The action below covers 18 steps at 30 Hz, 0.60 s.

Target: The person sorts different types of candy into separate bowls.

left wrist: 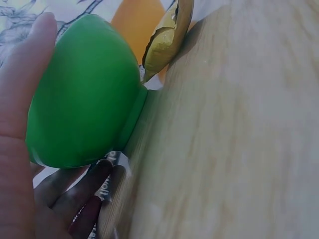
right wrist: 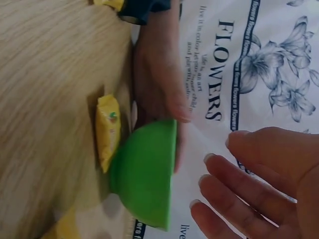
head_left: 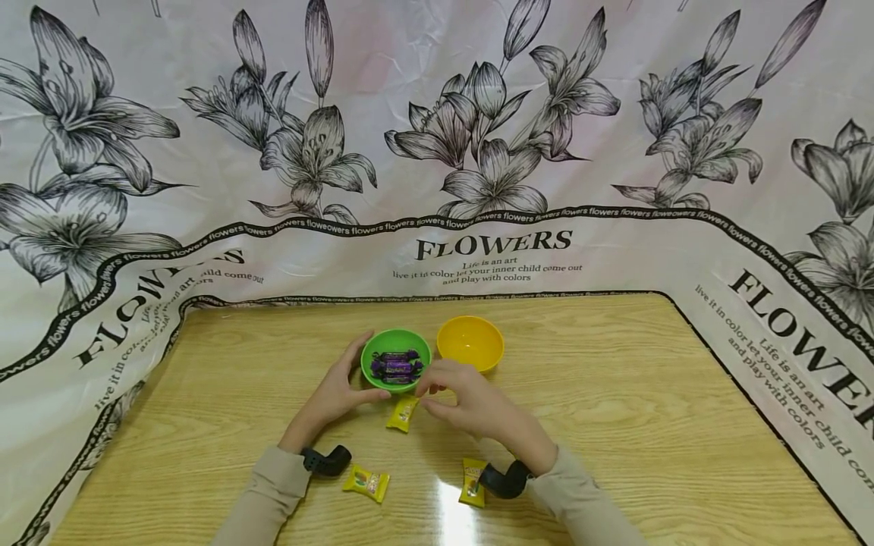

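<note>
A green bowl (head_left: 396, 338) holds several purple-wrapped candies (head_left: 396, 367). Around its left side curves my left hand (head_left: 339, 388), thumb at the near wall and fingers at the far side; the left wrist view shows the bowl (left wrist: 87, 94) between thumb and fingers. My right hand (head_left: 470, 400) hovers just right of the bowl, fingers loosely bent; in the right wrist view nothing lies between thumb and fingers. A yellow-wrapped candy (head_left: 403, 415) rests on the table in front of the bowl, close to the right fingertips.
An orange-yellow bowl (head_left: 471, 341) stands right of the green one, with no candy visible inside. Two more yellow-wrapped candies lie nearer: one candy (head_left: 366, 483) at left, another candy (head_left: 472, 485) by the right wrist. Flower-printed cloth (head_left: 492, 262) borders the wooden table (head_left: 614, 394).
</note>
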{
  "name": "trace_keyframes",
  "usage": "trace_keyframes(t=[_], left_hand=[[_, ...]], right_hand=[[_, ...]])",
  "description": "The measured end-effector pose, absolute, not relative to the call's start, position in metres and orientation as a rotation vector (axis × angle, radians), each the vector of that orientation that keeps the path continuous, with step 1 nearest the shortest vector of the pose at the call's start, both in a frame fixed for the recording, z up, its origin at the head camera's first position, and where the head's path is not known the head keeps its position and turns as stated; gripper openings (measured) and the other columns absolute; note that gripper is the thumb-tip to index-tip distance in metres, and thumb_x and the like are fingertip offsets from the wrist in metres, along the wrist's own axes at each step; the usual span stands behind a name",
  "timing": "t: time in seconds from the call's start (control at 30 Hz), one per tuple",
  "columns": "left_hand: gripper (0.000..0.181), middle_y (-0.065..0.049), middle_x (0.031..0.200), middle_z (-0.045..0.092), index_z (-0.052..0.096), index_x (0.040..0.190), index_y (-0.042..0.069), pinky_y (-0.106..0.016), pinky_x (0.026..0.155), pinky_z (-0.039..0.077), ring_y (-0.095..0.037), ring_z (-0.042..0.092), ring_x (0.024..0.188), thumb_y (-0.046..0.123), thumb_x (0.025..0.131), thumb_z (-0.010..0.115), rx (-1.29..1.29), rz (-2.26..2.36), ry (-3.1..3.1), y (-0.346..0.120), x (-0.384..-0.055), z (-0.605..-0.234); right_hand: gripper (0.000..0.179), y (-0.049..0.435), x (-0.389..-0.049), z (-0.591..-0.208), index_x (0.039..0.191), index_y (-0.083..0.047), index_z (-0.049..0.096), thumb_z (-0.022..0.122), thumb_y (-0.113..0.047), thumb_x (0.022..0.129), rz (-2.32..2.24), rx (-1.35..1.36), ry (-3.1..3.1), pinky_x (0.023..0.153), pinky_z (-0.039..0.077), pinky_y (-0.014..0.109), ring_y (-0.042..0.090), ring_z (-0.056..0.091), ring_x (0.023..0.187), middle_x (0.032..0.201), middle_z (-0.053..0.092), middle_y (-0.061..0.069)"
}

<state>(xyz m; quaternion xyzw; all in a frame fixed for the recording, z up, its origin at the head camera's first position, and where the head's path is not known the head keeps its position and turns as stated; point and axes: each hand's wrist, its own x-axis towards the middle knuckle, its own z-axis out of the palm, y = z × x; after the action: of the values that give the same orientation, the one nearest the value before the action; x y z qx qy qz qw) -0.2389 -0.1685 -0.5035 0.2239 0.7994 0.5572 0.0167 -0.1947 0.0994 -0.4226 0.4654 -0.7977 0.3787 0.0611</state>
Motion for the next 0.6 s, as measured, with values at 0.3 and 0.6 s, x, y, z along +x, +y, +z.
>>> trace_keyframes(t=[0.3,0.6], left_hand=[[0.099,-0.01,0.159,0.031,0.022,0.158,0.018,-0.06,0.116,0.016,-0.036,0.032,0.143,0.027,0.081,0.084,0.655,1.717,2.481,-0.172,-0.236,-0.494],[0.097,-0.009,0.161,0.025,0.024,0.158,0.022,-0.065,0.113,0.018,-0.035,0.024,0.146,0.048,0.083,0.078,0.767,1.354,2.692,-0.169,-0.239,-0.455]], right_hand=[[0.017,0.093,-0.195,-0.434,0.107,-0.005,0.073,0.071,-0.004,0.09,0.84,1.563,-2.614,0.101,0.047,0.027,0.017,0.062,0.112,0.114,0.069,0.005],[0.03,0.088,-0.189,-0.439,0.124,-0.006,0.069,0.065,-0.009,0.094,0.62,1.637,-2.771,0.109,0.039,0.03,0.02,0.054,0.127,0.137,0.06,0.008]])
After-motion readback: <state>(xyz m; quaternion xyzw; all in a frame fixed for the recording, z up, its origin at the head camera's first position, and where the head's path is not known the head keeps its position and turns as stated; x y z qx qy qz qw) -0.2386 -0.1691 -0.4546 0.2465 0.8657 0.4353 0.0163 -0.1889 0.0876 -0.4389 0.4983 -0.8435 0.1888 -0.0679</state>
